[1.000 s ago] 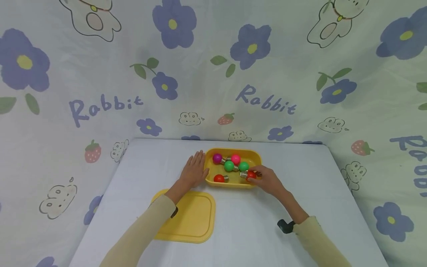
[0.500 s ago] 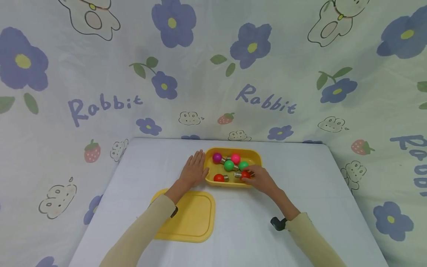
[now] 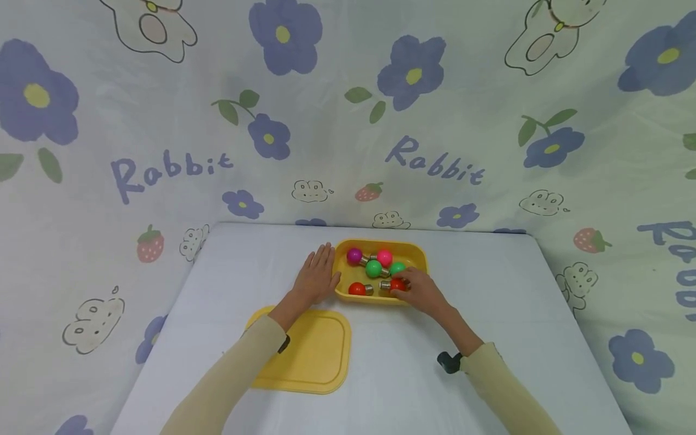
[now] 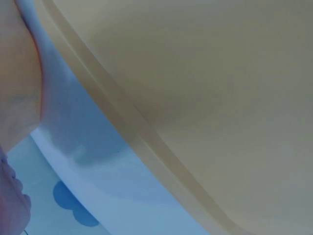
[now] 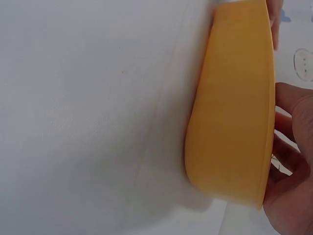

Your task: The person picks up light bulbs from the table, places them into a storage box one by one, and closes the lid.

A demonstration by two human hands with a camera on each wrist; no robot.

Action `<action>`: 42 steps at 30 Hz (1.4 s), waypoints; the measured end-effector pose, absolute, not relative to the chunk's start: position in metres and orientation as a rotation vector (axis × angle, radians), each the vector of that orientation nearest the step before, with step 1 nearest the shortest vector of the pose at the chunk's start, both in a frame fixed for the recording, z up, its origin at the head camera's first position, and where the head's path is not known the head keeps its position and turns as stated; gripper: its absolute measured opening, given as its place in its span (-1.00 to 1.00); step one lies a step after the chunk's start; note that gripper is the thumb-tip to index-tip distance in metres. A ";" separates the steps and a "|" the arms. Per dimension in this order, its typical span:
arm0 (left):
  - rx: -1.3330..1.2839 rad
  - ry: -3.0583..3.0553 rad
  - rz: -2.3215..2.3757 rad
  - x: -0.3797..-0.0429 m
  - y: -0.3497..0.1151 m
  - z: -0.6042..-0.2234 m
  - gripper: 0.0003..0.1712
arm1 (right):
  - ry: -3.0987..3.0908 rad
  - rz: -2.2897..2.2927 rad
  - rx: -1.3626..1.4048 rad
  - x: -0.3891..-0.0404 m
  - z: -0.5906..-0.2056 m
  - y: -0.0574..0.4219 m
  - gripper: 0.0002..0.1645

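In the head view, a yellow plastic box (image 3: 375, 299) holds several small coloured light bulbs with metal screw bases. My right hand (image 3: 424, 294) reaches in over the box's right front edge. Its thumb and fingers pinch a red light bulb (image 3: 398, 285), whose base points left. My left hand (image 3: 314, 277) lies with straight fingers along the box's left side. Inside are also a purple bulb (image 3: 354, 256), a pink bulb (image 3: 385, 258), two green bulbs (image 3: 373, 268) and another red bulb (image 3: 357, 289). The right wrist view shows the box's outer wall (image 5: 232, 107); there the wall hides the bulbs.
A yellow lid (image 3: 315, 353) lies flat on the white table (image 3: 402, 374), partly under the left forearm. Behind the table hangs a curtain (image 3: 337, 139) printed with flowers and rabbits. A dark wrist camera (image 3: 448, 362) sits by the right sleeve.
My right hand has moved left and slightly inward with the red bulb, which now sits closer to the other red bulb. The left hand has stayed against the box.
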State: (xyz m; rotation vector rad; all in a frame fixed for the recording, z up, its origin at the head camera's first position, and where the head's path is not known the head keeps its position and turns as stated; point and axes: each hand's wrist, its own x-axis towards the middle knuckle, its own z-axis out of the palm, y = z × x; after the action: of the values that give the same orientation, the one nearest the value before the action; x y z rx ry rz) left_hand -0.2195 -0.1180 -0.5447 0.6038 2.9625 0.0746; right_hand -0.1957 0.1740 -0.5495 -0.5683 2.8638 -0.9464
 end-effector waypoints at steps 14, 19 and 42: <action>0.609 2.964 0.065 -0.221 -0.117 -0.546 -0.19 | 2.873 -0.878 -0.502 -0.196 -0.549 0.171 -0.54; 0.619 2.966 0.055 -0.221 -0.116 -0.544 -0.19 | 2.869 -0.854 -0.463 -0.196 -0.549 0.171 -0.55; 0.599 2.968 0.054 -0.221 -0.119 -0.547 -0.18 | 2.853 -0.847 -0.454 -0.199 -0.552 0.169 -0.53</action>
State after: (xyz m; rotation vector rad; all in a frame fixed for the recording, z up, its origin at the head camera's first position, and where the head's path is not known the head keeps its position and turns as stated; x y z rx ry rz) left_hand -0.2211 -0.1189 -0.5471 0.5985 2.9680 0.0544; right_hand -0.1992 0.1687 -0.5518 -0.4537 2.8527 -0.8468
